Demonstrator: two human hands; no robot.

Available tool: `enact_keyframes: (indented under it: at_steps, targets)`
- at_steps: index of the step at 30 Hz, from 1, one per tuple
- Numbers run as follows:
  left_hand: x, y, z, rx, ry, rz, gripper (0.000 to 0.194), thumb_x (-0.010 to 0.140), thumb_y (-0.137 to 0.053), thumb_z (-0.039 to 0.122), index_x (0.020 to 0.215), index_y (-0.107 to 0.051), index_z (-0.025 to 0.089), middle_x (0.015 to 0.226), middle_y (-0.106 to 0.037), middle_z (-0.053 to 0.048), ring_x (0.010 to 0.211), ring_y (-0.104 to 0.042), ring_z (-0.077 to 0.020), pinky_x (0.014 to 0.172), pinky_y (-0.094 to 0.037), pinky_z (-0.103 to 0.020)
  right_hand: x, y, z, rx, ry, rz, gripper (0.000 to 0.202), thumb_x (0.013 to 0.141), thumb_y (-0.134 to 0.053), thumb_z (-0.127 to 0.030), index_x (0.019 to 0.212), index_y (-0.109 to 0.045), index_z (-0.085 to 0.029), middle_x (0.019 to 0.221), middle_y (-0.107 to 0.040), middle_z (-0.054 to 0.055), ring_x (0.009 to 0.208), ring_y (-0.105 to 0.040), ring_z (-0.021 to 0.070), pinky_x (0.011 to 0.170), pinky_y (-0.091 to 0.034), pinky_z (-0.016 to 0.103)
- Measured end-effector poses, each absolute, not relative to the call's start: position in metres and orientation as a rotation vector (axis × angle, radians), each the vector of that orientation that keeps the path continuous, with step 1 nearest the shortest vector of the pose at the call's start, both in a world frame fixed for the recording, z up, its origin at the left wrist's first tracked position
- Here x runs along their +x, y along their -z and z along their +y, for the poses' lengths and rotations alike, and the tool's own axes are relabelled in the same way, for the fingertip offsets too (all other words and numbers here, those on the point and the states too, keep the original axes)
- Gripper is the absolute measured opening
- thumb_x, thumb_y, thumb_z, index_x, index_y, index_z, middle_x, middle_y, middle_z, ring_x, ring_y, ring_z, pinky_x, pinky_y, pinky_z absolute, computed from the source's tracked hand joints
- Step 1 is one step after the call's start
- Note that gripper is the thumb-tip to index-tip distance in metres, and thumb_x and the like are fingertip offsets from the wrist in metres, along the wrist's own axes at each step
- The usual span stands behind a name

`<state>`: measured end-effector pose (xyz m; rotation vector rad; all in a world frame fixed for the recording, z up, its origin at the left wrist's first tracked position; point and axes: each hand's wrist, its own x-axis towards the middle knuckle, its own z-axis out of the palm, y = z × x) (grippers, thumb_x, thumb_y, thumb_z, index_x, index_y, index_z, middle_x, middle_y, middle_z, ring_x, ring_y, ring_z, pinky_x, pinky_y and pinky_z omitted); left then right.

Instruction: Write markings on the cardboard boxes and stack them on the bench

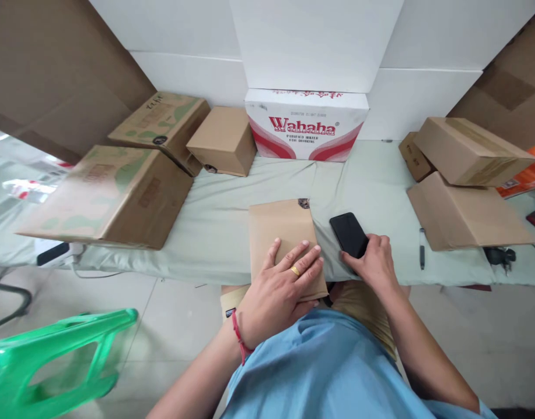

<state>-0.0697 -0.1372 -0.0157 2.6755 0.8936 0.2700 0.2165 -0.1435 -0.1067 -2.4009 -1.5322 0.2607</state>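
My left hand [282,279] lies flat with fingers spread on a flattened brown cardboard piece [278,221], which reaches over the table's front edge. A dark printed mark shows in the cardboard's far right corner. To its right, my right hand [374,265] grips the near end of a black smartphone [349,234] between thumb and fingers. The phone is on or just above the cloth; which one I cannot tell. Its dark screen faces up.
Brown boxes [149,195] stand at the left, and more boxes [463,212] are stacked at the right. A white and red water carton [306,128] stands at the back. A pen [421,249] and keys [500,256] lie right. A green stool [67,349] stands on the floor.
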Motion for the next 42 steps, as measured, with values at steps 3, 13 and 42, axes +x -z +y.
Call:
enact_keyframes:
  at_steps: [3,13,42]
  targets:
    - [-0.07,0.016,-0.138,2.69,-0.25,0.901,0.074,0.102,-0.066,0.054,0.165,-0.045,0.022,0.17,-0.047,-0.011,0.164,-0.034,-0.0299,0.138,0.002,-0.058,0.215,0.099,-0.144,-2.307,-0.403,-1.381,0.078,0.072,-0.081,-0.061,0.13,-0.059,-0.014,0.124,-0.057,0.018,0.109,-0.064,0.0344,0.098,-0.054,0.047]
    - [-0.069,0.019,-0.139,2.667,-0.27,0.911,0.074,0.101,-0.067,0.053,0.165,-0.045,0.023,0.166,-0.053,-0.01,0.163,-0.036,-0.0316,0.138,0.002,-0.06,0.139,0.026,-0.148,-1.742,-0.189,-1.348,0.073,0.074,-0.081,-0.057,0.134,-0.057,-0.021,0.124,-0.062,0.013,0.116,-0.064,0.0318,0.101,-0.057,0.052]
    - [-0.08,0.02,-0.142,2.815,-0.32,0.968,0.051,0.098,-0.069,0.03,0.148,-0.063,0.039,0.169,-0.051,-0.002,0.159,-0.041,-0.0357,0.133,0.0,-0.073,0.141,0.031,-0.147,-1.786,-0.018,-1.489,0.078,0.08,-0.076,-0.059,0.142,-0.047,-0.022,0.134,-0.056,0.017,0.12,-0.064,0.0371,0.079,-0.064,0.05]
